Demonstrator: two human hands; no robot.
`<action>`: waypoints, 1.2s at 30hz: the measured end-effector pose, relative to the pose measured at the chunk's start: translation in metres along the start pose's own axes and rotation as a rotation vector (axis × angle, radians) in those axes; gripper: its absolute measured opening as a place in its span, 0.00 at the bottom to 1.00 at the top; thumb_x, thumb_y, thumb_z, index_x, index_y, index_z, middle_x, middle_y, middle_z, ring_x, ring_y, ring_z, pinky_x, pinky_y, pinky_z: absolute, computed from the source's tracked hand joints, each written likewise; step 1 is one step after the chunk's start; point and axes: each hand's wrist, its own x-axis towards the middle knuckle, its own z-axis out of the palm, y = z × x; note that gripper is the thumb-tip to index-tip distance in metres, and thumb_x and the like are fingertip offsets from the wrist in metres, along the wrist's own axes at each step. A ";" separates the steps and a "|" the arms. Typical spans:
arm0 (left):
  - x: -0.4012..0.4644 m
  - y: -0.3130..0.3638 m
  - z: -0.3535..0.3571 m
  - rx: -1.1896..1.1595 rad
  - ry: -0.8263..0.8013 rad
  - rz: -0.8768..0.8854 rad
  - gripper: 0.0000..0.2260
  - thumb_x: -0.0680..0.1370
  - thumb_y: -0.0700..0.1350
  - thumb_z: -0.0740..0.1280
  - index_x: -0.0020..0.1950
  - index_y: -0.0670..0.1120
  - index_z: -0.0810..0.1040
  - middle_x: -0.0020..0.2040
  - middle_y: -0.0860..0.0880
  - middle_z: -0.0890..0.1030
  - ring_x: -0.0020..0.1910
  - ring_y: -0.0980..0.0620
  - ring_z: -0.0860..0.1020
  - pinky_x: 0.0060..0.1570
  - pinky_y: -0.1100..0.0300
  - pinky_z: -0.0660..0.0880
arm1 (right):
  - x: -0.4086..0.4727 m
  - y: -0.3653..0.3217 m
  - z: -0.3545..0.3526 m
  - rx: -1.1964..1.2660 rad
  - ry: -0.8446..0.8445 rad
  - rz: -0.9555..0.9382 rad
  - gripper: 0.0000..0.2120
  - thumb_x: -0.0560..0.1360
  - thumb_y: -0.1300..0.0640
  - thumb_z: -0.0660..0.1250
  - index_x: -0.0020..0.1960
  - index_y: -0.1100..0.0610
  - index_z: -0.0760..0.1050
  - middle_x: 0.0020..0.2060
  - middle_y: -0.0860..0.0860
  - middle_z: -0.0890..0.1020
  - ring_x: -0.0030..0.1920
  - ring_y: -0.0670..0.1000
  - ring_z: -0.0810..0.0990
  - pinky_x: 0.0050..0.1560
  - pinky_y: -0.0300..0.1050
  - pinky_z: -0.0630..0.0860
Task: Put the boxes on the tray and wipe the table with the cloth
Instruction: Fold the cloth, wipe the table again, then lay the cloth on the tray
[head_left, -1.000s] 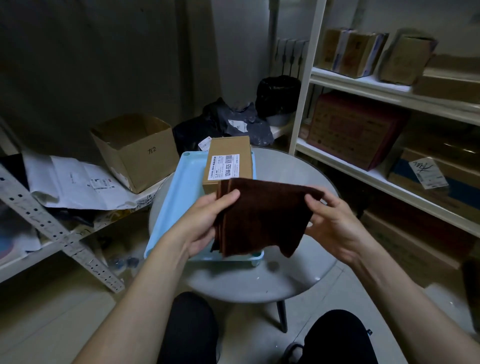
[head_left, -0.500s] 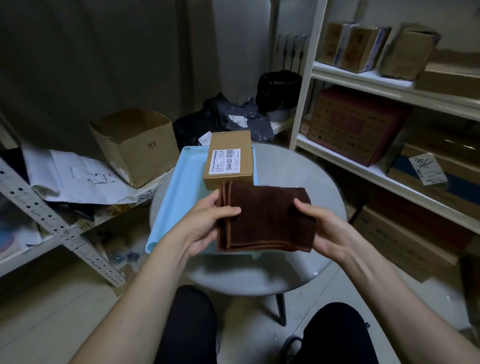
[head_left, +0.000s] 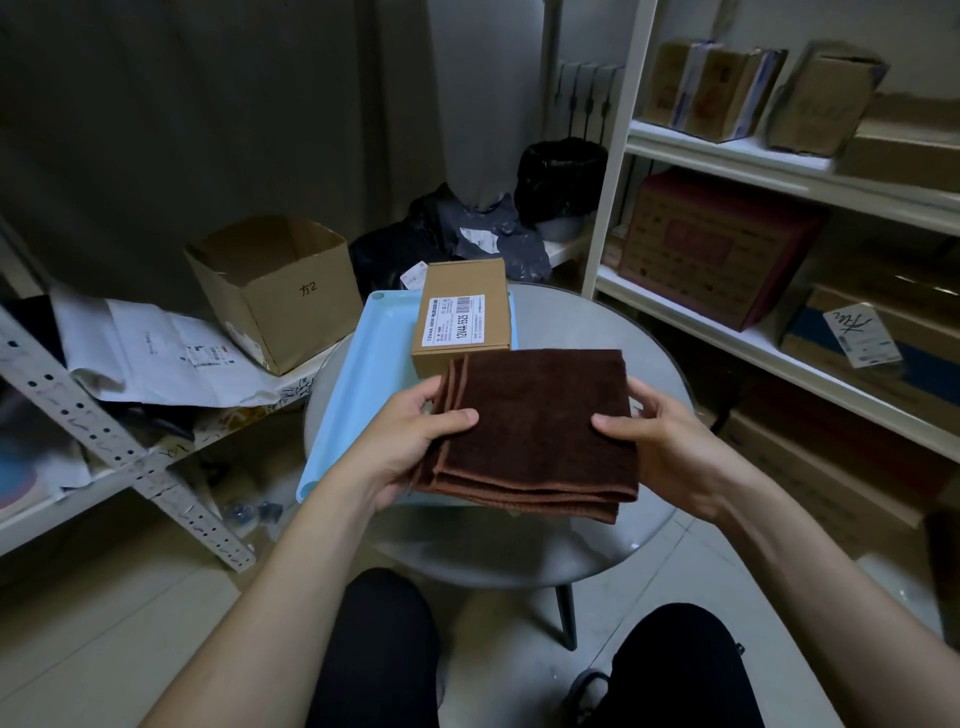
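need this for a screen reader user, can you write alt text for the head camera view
Two hands, left and right, hold a folded brown cloth above a round grey table. Behind it a labelled cardboard box sits on a light blue tray; shelves of boxes stand on both sides.

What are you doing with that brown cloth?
A person is sitting at a small round table, holding a folded brown cloth above it with both hands: the left hand grips its left edge and the right hand its right edge. A labelled cardboard box already sits on the light blue tray on the table. The cloth is not touching the table yet.
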 end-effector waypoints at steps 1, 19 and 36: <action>0.001 0.001 0.000 -0.024 -0.007 0.030 0.15 0.76 0.31 0.67 0.60 0.44 0.81 0.55 0.39 0.85 0.50 0.40 0.85 0.47 0.49 0.83 | 0.001 -0.001 -0.001 -0.012 -0.003 -0.039 0.24 0.75 0.75 0.62 0.67 0.57 0.74 0.58 0.59 0.83 0.58 0.58 0.83 0.51 0.49 0.82; 0.016 -0.007 0.003 0.138 0.031 -0.041 0.02 0.78 0.42 0.69 0.48 0.45 0.81 0.41 0.48 0.80 0.35 0.55 0.80 0.33 0.64 0.76 | 0.022 0.023 -0.026 0.096 0.240 0.045 0.14 0.77 0.60 0.68 0.61 0.64 0.76 0.54 0.61 0.83 0.47 0.53 0.84 0.49 0.44 0.77; 0.075 -0.052 0.081 0.975 0.183 0.186 0.12 0.77 0.43 0.67 0.60 0.47 0.80 0.52 0.50 0.80 0.49 0.50 0.77 0.48 0.63 0.68 | 0.025 0.056 -0.103 -1.090 0.668 0.065 0.21 0.77 0.57 0.66 0.69 0.60 0.72 0.66 0.58 0.76 0.66 0.59 0.73 0.68 0.51 0.68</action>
